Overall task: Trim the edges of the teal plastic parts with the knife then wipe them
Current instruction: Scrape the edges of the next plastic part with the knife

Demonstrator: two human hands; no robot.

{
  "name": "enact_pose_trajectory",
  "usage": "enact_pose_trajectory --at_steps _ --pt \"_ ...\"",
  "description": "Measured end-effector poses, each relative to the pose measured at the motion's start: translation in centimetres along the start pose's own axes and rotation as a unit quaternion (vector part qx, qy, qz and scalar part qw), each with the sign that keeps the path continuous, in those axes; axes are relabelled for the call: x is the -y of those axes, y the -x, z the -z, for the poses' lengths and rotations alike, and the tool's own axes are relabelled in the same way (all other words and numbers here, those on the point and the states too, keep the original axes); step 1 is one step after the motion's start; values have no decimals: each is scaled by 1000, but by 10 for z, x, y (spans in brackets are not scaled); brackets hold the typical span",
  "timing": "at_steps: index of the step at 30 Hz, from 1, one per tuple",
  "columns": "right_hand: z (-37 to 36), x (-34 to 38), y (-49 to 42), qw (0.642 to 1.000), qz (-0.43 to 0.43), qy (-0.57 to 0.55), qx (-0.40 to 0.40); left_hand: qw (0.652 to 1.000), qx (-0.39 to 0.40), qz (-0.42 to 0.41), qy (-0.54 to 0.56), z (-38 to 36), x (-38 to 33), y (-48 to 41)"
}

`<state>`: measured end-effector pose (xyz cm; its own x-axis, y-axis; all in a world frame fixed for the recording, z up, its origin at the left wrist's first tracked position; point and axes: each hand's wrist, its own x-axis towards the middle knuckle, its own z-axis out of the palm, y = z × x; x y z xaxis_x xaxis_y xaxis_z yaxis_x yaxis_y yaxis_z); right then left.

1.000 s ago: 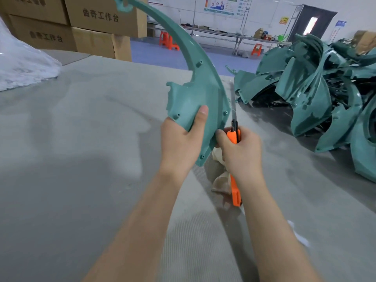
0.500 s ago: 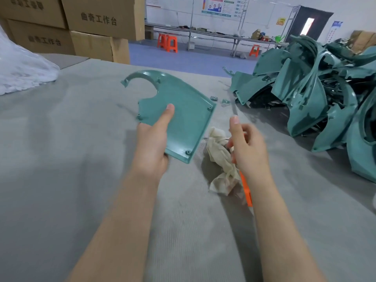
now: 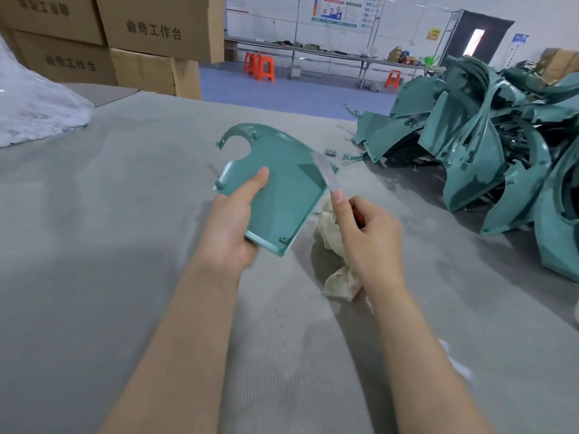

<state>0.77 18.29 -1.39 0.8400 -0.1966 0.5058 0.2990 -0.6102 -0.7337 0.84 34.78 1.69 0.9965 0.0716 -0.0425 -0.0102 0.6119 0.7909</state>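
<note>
My left hand (image 3: 233, 223) grips a flat teal plastic part (image 3: 282, 180) by its near left corner, thumb on top, holding it tilted above the grey table (image 3: 109, 245). The part's curved arm points away from me. My right hand (image 3: 366, 233) holds the knife (image 3: 327, 172), index finger stretched along it. The orange handle is mostly hidden in my fist. The grey blade lies against the part's right edge. A crumpled beige rag (image 3: 335, 255) lies on the table under my right hand.
A big heap of teal plastic parts (image 3: 488, 158) fills the table's right side. Cardboard boxes (image 3: 131, 45) stand at the back left, next to a white plastic bag (image 3: 34, 111). Small scraps (image 3: 330, 151) lie near the heap.
The part went from upright to lying flat and tilted in my left hand. My right hand lifted the knife from low over the rag and set the blade on the part's right edge.
</note>
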Motion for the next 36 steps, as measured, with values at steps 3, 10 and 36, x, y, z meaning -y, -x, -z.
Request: enact_pose_trajectory --at_steps 3,10,36 --pt "-4 1 2 999 28 7 19 1000 -23 2 12 1 0 -1" --pt "-12 10 10 991 105 16 76 995 -85 4 48 6 -3 -6" --pt "-17 16 17 975 125 15 181 983 -170 -27 63 16 -8 -11"
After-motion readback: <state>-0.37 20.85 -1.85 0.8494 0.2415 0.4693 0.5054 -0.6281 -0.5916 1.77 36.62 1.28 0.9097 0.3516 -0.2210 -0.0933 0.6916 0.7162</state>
